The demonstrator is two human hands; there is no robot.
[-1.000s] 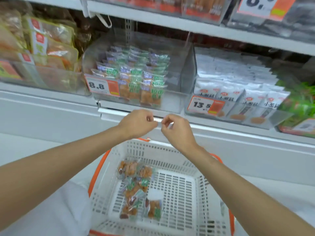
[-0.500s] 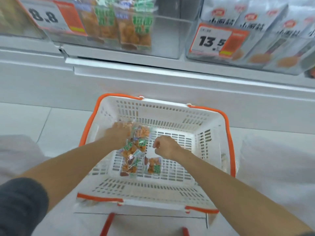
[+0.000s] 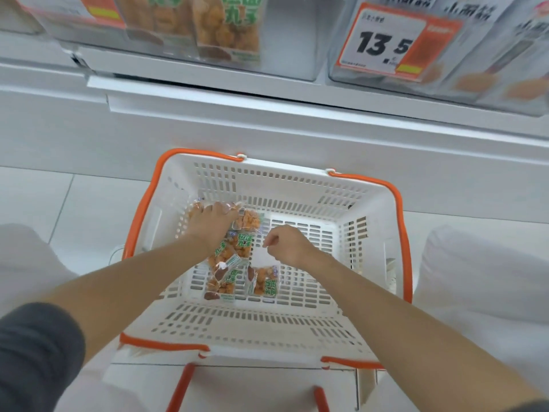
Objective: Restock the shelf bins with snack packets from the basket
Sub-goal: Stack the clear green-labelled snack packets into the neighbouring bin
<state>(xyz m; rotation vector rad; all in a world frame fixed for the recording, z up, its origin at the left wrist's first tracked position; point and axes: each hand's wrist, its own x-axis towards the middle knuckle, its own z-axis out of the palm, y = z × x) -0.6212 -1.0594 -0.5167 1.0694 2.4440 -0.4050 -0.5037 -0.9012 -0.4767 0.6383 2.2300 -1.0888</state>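
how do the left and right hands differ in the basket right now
The left hand lies on the snack packets. The right hand is over a bare patch of floor in the basket, touching no packet. Left fingers reach forward over a packet, while right fingers are curled and hold nothing visible. Both are down inside the basket.

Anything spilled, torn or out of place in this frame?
Nothing stands out. The snack packets lie in a loose heap inside the basket, none outside it; the left hand touches the heap. The shelf bins are too blurred to judge.
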